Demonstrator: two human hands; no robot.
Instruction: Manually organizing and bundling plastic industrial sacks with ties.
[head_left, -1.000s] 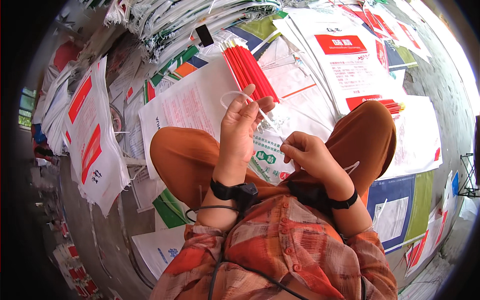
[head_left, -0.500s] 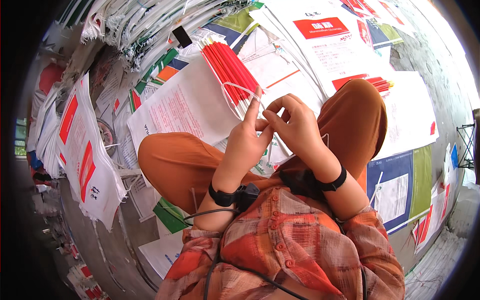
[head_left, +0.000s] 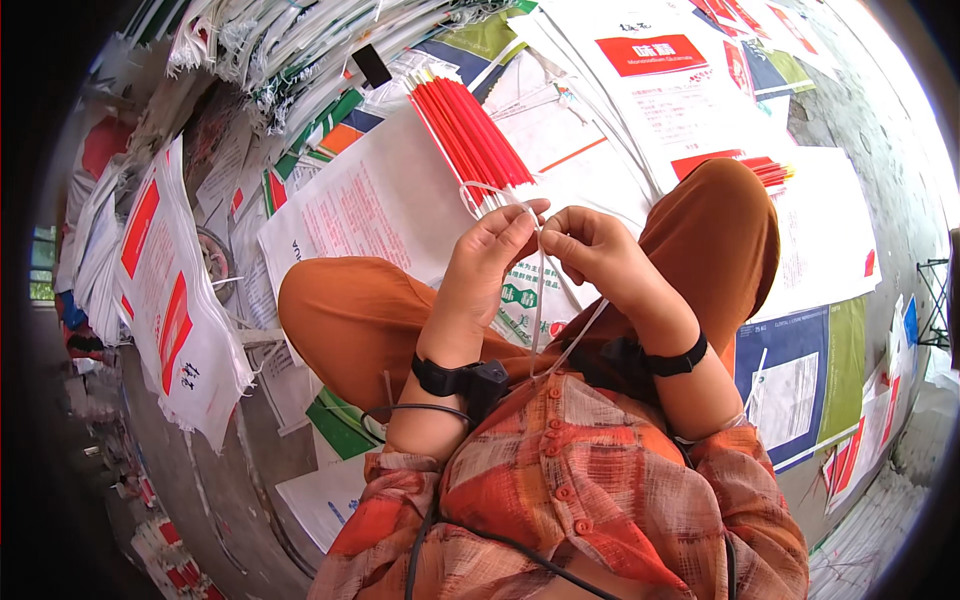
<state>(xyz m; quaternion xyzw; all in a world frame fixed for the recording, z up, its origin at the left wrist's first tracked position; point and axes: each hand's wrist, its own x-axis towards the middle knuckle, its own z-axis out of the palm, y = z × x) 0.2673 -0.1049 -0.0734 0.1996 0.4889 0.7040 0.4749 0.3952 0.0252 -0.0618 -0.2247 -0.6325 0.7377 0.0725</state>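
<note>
1. Printed woven sacks carpet the floor around my crossed legs.
2. Both my left hand and right hand pinch the thin white plastic string at knee height.
3. I'd keep it taut beside the bundle of red sticks.

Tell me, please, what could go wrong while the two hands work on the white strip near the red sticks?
1. The left hand and right hand pinch the thin white strip only at the fingertips; the grip may slip.
2. The strip's loose ends hang toward the lap and might tangle.
3. The bundle of red sticks lies loose on the white sacks; the loop by its end could drag sticks out.
</note>
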